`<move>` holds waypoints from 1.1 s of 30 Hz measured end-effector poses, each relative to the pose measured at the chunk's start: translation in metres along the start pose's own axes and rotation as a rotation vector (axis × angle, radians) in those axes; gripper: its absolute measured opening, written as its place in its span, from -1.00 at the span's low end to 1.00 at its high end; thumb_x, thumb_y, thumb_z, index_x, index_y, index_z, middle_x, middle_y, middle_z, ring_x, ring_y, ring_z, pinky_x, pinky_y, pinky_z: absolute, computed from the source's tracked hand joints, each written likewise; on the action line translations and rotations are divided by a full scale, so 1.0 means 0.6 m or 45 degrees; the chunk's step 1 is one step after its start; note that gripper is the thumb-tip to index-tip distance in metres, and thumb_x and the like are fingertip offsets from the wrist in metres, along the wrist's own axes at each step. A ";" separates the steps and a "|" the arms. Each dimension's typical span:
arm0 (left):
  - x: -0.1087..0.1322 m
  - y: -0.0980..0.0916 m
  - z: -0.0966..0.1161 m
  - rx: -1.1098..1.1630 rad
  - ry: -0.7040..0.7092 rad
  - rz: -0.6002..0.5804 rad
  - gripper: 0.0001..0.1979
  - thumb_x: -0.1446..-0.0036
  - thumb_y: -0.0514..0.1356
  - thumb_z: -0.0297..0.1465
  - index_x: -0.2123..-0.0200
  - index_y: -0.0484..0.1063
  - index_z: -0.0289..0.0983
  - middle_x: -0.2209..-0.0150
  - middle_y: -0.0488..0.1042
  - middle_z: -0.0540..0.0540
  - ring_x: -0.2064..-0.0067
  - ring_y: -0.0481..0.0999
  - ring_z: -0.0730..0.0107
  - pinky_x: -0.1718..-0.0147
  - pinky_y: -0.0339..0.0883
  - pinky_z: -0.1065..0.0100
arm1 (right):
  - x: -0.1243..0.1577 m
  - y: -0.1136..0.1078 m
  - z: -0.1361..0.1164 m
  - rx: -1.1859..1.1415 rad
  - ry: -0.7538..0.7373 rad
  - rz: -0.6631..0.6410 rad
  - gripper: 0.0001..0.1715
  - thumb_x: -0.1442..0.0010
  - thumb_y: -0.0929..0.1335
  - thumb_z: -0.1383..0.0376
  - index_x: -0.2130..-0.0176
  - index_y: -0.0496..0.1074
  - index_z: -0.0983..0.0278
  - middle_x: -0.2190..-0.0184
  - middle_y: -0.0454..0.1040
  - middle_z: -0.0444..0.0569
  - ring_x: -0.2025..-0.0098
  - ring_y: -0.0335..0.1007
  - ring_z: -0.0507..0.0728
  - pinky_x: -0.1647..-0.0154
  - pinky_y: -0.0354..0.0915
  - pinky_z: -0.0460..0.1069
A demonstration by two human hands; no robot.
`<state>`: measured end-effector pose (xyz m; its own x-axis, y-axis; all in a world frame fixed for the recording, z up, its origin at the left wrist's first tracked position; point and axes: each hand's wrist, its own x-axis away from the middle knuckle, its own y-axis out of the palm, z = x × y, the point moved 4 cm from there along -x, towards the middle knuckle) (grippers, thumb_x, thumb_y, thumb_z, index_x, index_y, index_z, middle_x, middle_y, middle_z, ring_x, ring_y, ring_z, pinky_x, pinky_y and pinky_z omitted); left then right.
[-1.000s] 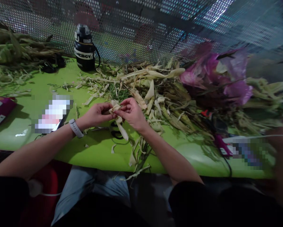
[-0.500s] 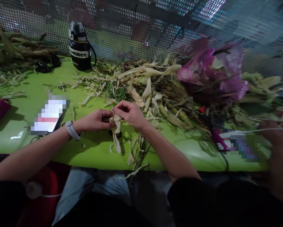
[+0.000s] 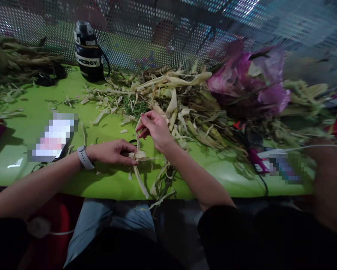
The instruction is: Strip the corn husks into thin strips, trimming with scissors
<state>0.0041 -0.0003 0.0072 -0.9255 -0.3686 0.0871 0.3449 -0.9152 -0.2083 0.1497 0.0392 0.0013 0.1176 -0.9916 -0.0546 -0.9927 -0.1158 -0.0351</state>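
Over the green tabletop (image 3: 112, 183), my left hand (image 3: 116, 152) pinches a small folded piece of pale dried corn husk (image 3: 140, 156) between thumb and fingers. From this piece a narrow strip (image 3: 137, 138) rises to my right hand (image 3: 157, 131), whose thumb and forefinger grip its upper end. Another husk strip (image 3: 141, 183) hangs down toward the table edge. A small dark ring-like thing (image 3: 132, 142) is partly hidden behind the folded piece. Loose husk strips (image 3: 164, 183) lie just right of my left hand, below my right forearm.
A large husk heap (image 3: 182, 97) spreads behind my hands, with a purple plastic bag (image 3: 241, 80) at its right. A black bottle (image 3: 89, 62) stands at the back. A phone (image 3: 54, 137) lies left. Another person's arm (image 3: 330, 180) reaches in at right, near a white cable (image 3: 306, 148).
My right hand has moved up, away from my left, drawing the strip upright. My left hand has lowered slightly with the folded husk. The view has shifted a little.
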 end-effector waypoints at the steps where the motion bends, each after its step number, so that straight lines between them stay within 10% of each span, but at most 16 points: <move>1: 0.000 -0.002 0.000 0.031 -0.022 0.008 -0.83 -0.07 0.29 -0.31 0.29 0.57 -0.28 0.41 0.54 -0.07 0.41 0.44 0.41 0.41 0.33 0.41 | 0.000 0.001 -0.002 0.004 -0.016 -0.015 -0.50 -0.17 0.33 -0.14 0.27 0.17 0.19 0.49 0.46 -0.18 0.63 0.35 -0.05 0.66 0.18 -0.14; 9: 0.003 -0.034 -0.006 0.396 -0.034 0.371 -0.76 -0.13 0.28 -0.26 0.22 0.40 -0.29 0.45 0.38 0.02 0.51 0.30 0.57 0.56 0.18 0.49 | 0.017 -0.026 -0.064 0.645 -0.488 -0.002 -0.61 -0.22 0.33 -0.04 0.28 0.35 0.24 0.40 0.48 -0.08 0.29 0.44 0.09 0.16 0.32 0.03; 22: 0.006 -0.054 -0.018 0.239 -0.093 0.613 -0.69 -0.09 0.30 -0.16 0.38 0.47 -0.32 0.66 0.11 0.13 0.65 0.01 0.66 0.69 -0.19 0.47 | 0.022 -0.003 -0.058 0.902 -0.691 -0.279 -0.76 -0.34 0.27 0.17 0.06 0.37 0.21 0.35 0.40 -0.06 0.29 0.32 0.10 0.20 0.24 0.01; 33: 0.003 -0.062 -0.033 0.477 0.077 0.851 -0.67 -0.07 0.33 -0.16 0.26 0.47 -0.31 0.39 0.58 -0.07 0.37 0.55 0.45 0.36 0.38 0.41 | 0.043 -0.012 -0.070 1.016 -0.917 0.219 -0.80 -0.31 0.27 0.17 0.13 0.43 0.17 0.17 0.48 0.06 0.03 0.31 0.26 -0.07 0.15 0.21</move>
<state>-0.0137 0.0362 -0.0043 -0.5050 -0.8631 0.0029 0.8539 -0.4991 0.1473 0.1587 0.0123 0.0421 0.2262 -0.6937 -0.6838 -0.7234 0.3504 -0.5949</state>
